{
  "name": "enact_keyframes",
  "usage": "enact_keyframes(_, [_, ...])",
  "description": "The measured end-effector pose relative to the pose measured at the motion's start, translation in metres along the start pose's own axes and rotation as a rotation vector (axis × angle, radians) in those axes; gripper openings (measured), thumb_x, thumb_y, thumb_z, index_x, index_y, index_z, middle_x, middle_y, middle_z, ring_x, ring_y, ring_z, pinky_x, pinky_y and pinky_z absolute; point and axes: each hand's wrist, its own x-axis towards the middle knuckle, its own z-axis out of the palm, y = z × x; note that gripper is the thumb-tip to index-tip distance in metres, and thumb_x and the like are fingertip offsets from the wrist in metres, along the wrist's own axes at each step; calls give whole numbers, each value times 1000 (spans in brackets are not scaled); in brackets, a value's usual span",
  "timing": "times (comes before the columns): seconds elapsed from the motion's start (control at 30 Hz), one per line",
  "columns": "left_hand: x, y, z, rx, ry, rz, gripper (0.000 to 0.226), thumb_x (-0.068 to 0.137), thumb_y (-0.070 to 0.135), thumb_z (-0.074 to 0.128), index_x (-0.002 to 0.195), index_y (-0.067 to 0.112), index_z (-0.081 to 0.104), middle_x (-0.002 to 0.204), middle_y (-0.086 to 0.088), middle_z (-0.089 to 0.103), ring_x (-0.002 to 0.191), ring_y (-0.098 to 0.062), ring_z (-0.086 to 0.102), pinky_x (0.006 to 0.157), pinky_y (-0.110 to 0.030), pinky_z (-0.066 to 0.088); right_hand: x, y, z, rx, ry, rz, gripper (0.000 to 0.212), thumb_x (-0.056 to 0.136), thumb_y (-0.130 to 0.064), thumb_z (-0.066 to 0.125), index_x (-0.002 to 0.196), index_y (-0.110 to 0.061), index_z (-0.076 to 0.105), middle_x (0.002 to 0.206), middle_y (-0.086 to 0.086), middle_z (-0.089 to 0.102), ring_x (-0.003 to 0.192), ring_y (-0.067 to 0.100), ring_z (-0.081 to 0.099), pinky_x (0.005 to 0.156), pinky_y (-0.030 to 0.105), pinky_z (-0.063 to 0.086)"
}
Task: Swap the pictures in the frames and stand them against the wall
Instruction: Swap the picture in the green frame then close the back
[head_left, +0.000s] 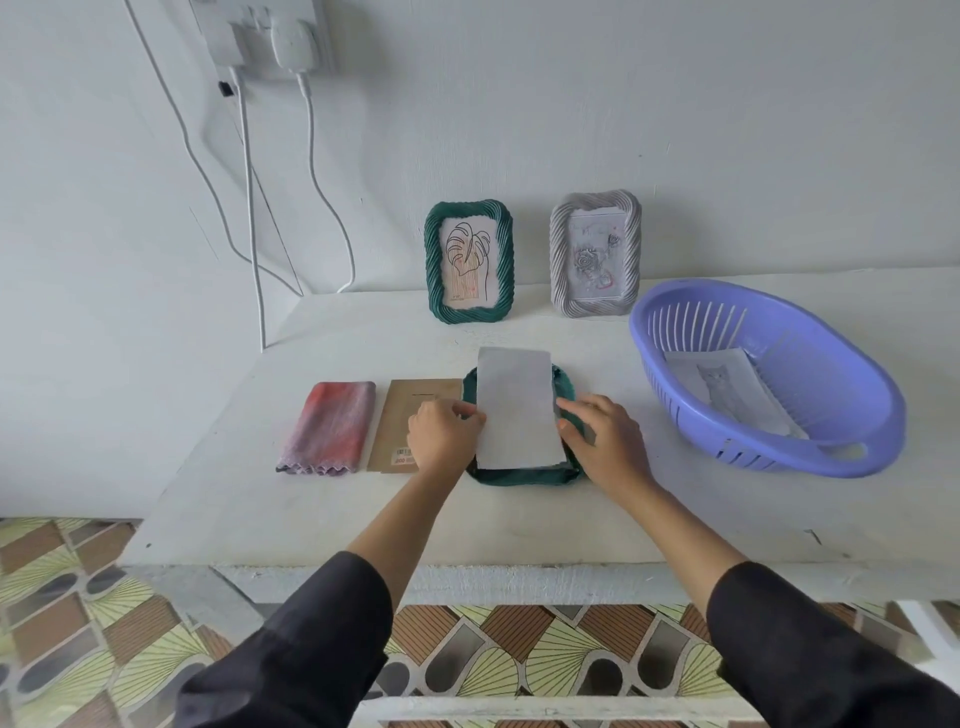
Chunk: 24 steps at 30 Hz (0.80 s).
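three frames (470, 262), two hands (447, 434)

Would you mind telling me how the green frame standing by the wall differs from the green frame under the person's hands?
The standing green frame is upright at the wall, facing forward; the flat green frame lies on the table, apparently face down. The standing one shows a leaf drawing; the flat one is covered by a white sheet. No hand touches the standing one; the left hand and right hand are at the flat one. Both share a dark green ribbed border.

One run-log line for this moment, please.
step: fitting picture | left hand + right hand: on white paper sheet over face-down dark green frame | upright green frame, grey frame: against wall
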Motion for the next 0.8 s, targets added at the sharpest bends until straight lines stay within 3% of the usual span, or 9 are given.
enact_keyframes(0.1, [2, 12, -9, -204, -11, -12, 5, 84, 23, 63, 80, 21, 64, 86, 0, 67, 89, -24, 61, 85, -34, 49, -4, -13, -11, -76, 245, -195, 29, 78, -9, 61, 106, -9, 68, 103, 12, 65, 88, 30, 63, 75, 35, 54])
enact_keyframes(0.2, [4, 32, -22, -437, -123, -6, 14, 86, 11, 62, 72, 11, 60, 70, -1, 60, 66, -17, 57, 58, -20, 46, 2, -29, -54, -193, 511, -165, 34, 71, -2, 65, 104, -8, 68, 101, 14, 66, 84, 32, 62, 72, 32, 49])
enact_keyframes(0.23, [4, 39, -23, -482, -163, -15, 17, 86, 7, 61, 70, 12, 58, 68, -1, 59, 60, -15, 57, 53, -18, 44, 5, -30, -74, -250, 473, -72, 35, 74, -5, 66, 109, -8, 65, 105, 15, 64, 91, 34, 61, 76, 35, 48])
enact_keyframes(0.3, [0, 50, -18, -523, -241, -35, 20, 85, 2, 60, 69, 13, 55, 69, -1, 60, 57, -12, 58, 52, -19, 42, 10, -21, -104, -371, 193, 140, 41, 81, -17, 64, 121, -13, 57, 115, 14, 62, 105, 35, 56, 85, 39, 44])
enact_keyframes(0.37, [-8, 58, -4, -509, -329, -47, 20, 84, -1, 59, 70, 13, 53, 68, -2, 60, 55, -12, 57, 50, -20, 39, 7, -12, -119, -312, -35, 273, 45, 84, -25, 62, 128, -21, 53, 117, 10, 62, 111, 32, 55, 88, 37, 43])
enact_keyframes(0.5, [-20, 72, 35, -431, -447, -68, 12, 82, -3, 59, 85, 8, 55, 66, -4, 57, 35, -6, 53, 36, -14, 36, 0, -1, -132, -175, -27, 247, 38, 83, -26, 63, 120, -24, 60, 108, 6, 66, 104, 26, 59, 84, 32, 45])
enact_keyframes(0.57, [-23, 80, 54, -411, -464, -86, 19, 82, -3, 60, 96, 7, 51, 70, -6, 57, 28, -3, 51, 33, -12, 35, 1, 5, -143, -119, -26, 233, 37, 83, -27, 65, 120, -26, 61, 103, 5, 68, 98, 24, 61, 80, 29, 43])
enact_keyframes(0.67, [-29, 95, 78, -381, -496, -81, 22, 82, -6, 57, 98, 6, 48, 86, -13, 59, 25, -2, 51, 29, -11, 33, 4, 11, -159, -85, -33, 202, 34, 83, -26, 65, 117, -26, 63, 96, 9, 71, 91, 26, 63, 79, 31, 46])
enact_keyframes(0.8, [-29, 109, 100, -346, -489, -87, 21, 82, -6, 55, 97, 6, 47, 89, -15, 59, 24, -4, 51, 28, -11, 33, 9, 16, -170, -24, -18, 173, 32, 81, -24, 66, 113, -25, 65, 92, 11, 72, 88, 26, 64, 79, 32, 47])
